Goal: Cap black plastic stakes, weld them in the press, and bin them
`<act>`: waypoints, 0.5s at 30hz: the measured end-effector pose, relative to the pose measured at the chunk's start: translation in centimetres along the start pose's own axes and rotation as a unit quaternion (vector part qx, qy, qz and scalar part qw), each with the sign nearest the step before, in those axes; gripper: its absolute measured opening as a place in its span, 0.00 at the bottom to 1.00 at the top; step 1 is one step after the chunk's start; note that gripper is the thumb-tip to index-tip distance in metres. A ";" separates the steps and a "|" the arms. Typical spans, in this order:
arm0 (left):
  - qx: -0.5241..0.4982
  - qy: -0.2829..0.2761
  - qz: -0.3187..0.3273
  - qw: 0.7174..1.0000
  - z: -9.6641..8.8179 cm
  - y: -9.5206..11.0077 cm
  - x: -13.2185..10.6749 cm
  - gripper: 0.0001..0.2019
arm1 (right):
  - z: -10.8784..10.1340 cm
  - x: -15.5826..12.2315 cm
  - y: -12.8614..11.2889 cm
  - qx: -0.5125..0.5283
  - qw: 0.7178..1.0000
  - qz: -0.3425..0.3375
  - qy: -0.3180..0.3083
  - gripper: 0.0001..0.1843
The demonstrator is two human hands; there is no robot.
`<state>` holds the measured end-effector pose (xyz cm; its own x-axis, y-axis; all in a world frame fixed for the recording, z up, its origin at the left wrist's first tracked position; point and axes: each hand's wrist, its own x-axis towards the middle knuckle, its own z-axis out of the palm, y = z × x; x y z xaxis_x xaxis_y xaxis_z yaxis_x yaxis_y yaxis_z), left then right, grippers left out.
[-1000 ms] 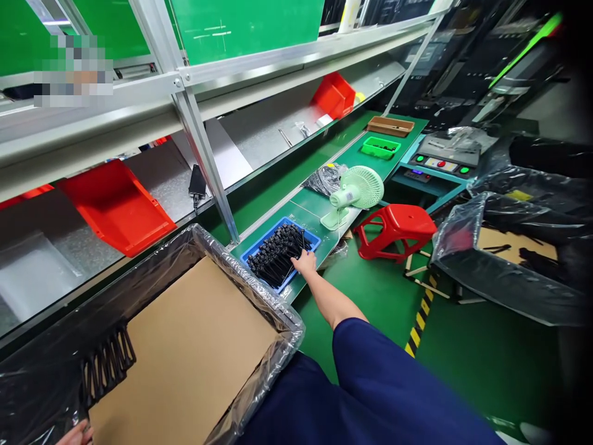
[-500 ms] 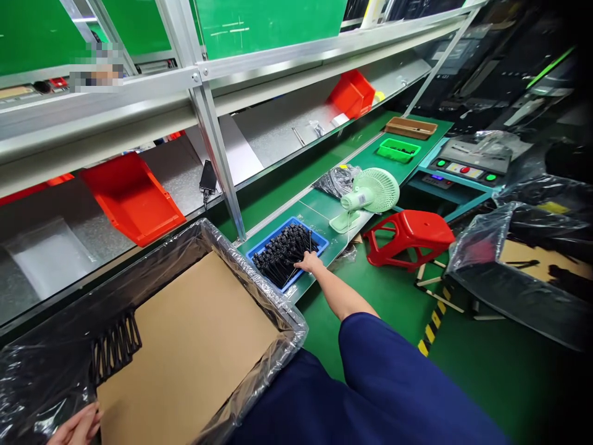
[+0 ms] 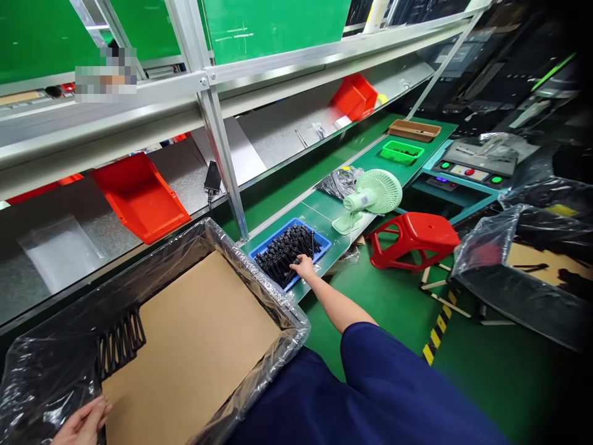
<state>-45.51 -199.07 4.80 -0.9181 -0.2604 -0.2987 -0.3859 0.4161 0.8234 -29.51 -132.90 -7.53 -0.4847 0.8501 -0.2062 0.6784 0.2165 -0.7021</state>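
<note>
My right hand point(image 3: 304, 267) reaches into a blue tray point(image 3: 319, 247) heaped with slim black plastic parts point(image 3: 290, 247). Its fingers are closed on a black part at the tray's near side; which piece exactly is hidden. At the lower left, my left hand point(image 3: 86, 421) is pinched closed at the near left corner of a cardboard sheet point(image 3: 194, 334). A dark edge shows by its fingertips, and I cannot make out what they hold. Above that hand, a row of similar black parts point(image 3: 121, 341) lies along the sheet's left edge, inside a plastic-lined box point(image 3: 259, 272).
Beyond the tray, a pale green fan point(image 3: 373, 194) and a green tray point(image 3: 401, 152) stand on the bench. A red stool point(image 3: 417, 238) is on the floor to the right, near another plastic-lined box point(image 3: 491, 278). Orange bins point(image 3: 146, 198) sit on the shelf.
My right hand has shifted slightly left within the blue tray, among the black parts. My left hand stays at the cardboard corner. The whole view has moved a little.
</note>
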 end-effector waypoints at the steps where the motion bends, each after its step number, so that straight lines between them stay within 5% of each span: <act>1: 0.001 0.001 0.003 1.000 0.0 0.1 -0.1 0.21 | 0.6 -0.3 -0.1 0.023 1.000 0.005 0.009 0.31; 9: 0.012 -0.009 -0.024 1.000 0.4 1.7 -1.3 0.19 | 4.2 -4.0 -2.5 0.142 0.988 -0.057 -0.019 0.30; 15: 0.024 -0.023 -0.038 0.999 0.3 1.9 -1.5 0.20 | 6.3 -5.9 -4.0 0.038 0.997 -0.068 -0.010 0.50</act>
<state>-44.90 -197.65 6.70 -0.8884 -0.2541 -0.3823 -0.4582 0.4388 0.7730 -32.89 -141.84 -7.81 -0.5812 0.8052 -0.1182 0.5615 0.2916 -0.7744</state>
